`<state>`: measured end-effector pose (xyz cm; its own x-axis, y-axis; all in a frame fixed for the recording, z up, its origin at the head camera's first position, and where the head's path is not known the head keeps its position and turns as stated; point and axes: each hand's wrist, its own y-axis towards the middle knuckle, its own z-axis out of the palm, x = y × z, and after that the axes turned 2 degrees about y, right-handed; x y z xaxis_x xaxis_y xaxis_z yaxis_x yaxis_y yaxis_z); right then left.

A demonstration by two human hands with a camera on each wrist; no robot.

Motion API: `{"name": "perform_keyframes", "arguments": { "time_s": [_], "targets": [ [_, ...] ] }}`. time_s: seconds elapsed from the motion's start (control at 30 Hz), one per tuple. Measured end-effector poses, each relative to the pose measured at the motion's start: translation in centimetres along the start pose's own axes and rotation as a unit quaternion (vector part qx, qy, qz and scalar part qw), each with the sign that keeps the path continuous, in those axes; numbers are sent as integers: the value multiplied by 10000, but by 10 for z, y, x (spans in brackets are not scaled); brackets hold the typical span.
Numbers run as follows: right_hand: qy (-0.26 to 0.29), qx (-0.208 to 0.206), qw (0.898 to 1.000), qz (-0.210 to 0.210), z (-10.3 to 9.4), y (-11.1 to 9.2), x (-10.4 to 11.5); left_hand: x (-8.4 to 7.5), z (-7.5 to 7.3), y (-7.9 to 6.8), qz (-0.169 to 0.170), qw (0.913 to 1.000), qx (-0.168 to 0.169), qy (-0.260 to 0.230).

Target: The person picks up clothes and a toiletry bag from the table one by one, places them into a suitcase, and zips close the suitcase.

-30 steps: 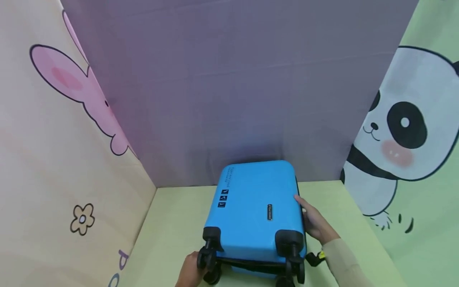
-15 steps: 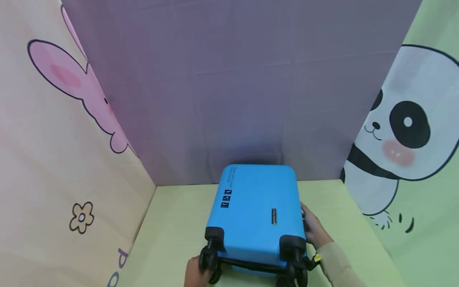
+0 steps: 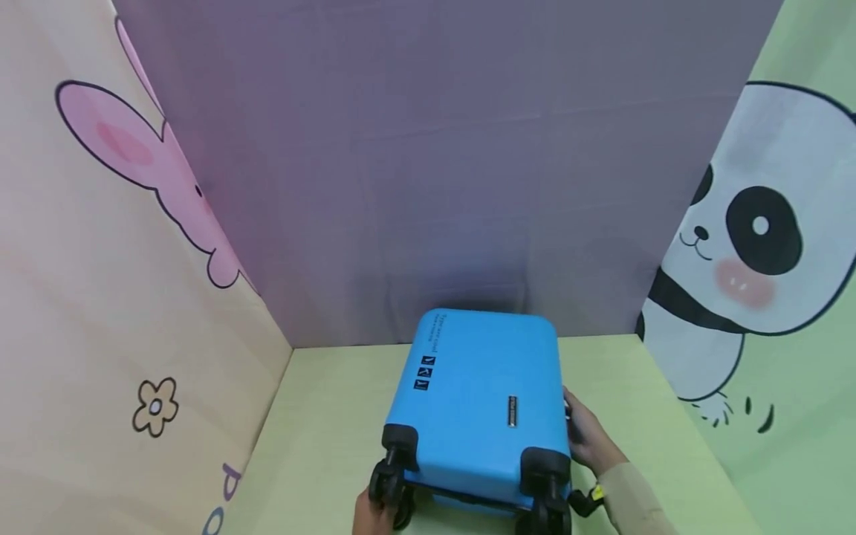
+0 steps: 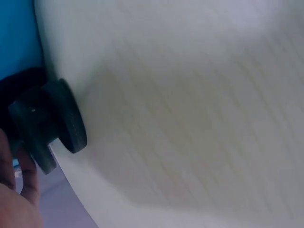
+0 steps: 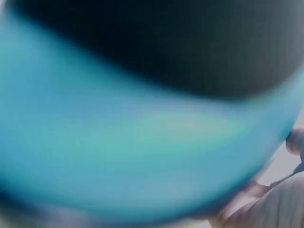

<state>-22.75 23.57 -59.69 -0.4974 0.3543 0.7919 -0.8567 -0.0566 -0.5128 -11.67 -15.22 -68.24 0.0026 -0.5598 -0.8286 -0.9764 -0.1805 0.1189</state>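
A blue hard-shell suitcase lies on its broad side on the pale yellow table, its wheeled end toward me. Black corner guards and black caster wheels stand at that end. My left hand holds the suitcase at the near left wheel; the wheel covers part of the fingers. In the left wrist view, two slightly bent fingers reach up behind this wheel. My right hand is against the right side, by a small silvery fitting, with most of its fingers hidden. A blurred blue shell fills the right wrist view.
A purple-grey cloth wall stands just behind the suitcase. Printed cloth walls rise at both sides, a pink rabbit left and a panda right. Table surface shows on both sides. A black strap with a yellow part is near the right wrist.
The suitcase has turned slightly clockwise and its far end has shifted down in view. My right thumb has left the top face for the side. My left hand has moved slightly right.
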Motion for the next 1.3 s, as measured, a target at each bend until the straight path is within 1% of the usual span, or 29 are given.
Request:
{"name": "perform_keyframes", "arguments": {
  "time_s": [0.07, 0.1, 0.17, 0.23, 0.3, 0.33, 0.4, 0.5, 0.57, 0.63, 0.73, 0.77, 0.9, 1.0, 1.07, 1.13, 1.2, 1.3],
  "targets": [
    [-499, -53, 9987, 15, -2, -4, 0, 3, 3, -3, 171, 9993, -319, 116],
    [-789, -109, 9968, 9, -3, -6, -1, 5, 6, -4, 308, 9981, -504, 189],
    [-1404, -202, 9899, -25, -6, -9, -2, 9, 9, -5, 573, 9945, -847, 243],
    [-1942, -205, 9807, -99, -10, -12, -4, 12, 11, -4, 733, 9918, -1037, 135],
    [-2235, -222, 9743, -173, -13, -13, -5, 12, 11, -2, 675, 9927, -990, -102],
    [-2342, -208, 9717, -211, -15, -13, -5, 10, 11, -1, 532, 9943, -892, -255],
    [-2475, -174, 9684, -268, -16, -12, -5, 4, 9, -1, 104, 9961, -662, -574],
    [-2543, -84, 9665, -325, -15, -11, -6, -6, 8, -3, -501, 9931, -579, -883],
    [-2563, -9, 9660, -338, -13, -11, -7, -11, 9, -5, -820, 9896, -559, -1045],
    [-2541, 33, 9665, -349, -12, -12, -8, -12, 10, -7, -1057, 9860, -554, -1166],
    [-2521, 67, 9671, -325, -14, -11, -6, -16, 9, -6, -1341, 9820, -355, -1279],
    [-2498, 70, 9678, -314, -15, -11, -5, -17, 9, -5, -1388, 9813, -304, -1301],
    [-2198, 87, 9751, -292, -17, -11, 2, -24, 10, -4, -1407, 9808, -224, -1332],
    [-1859, 220, 9816, -378, -15, -12, 11, -29, 14, -4, -1215, 9855, -192, -1171],
    [-1731, 300, 9835, -443, -12, -13, 17, -32, 19, -5, -1027, 9887, -232, -1065],
    [-1627, 305, 9852, -433, -9, -13, 23, -32, 24, -5, -786, 9920, -392, -907],
    [-1596, 244, 9861, -398, -7, -15, 27, -32, 27, -5, -714, 9923, -567, -843],
    [-1553, 258, 9870, -322, -6, -16, 29, -31, 28, -3, -748, 9925, -735, -624]
  ]
}}
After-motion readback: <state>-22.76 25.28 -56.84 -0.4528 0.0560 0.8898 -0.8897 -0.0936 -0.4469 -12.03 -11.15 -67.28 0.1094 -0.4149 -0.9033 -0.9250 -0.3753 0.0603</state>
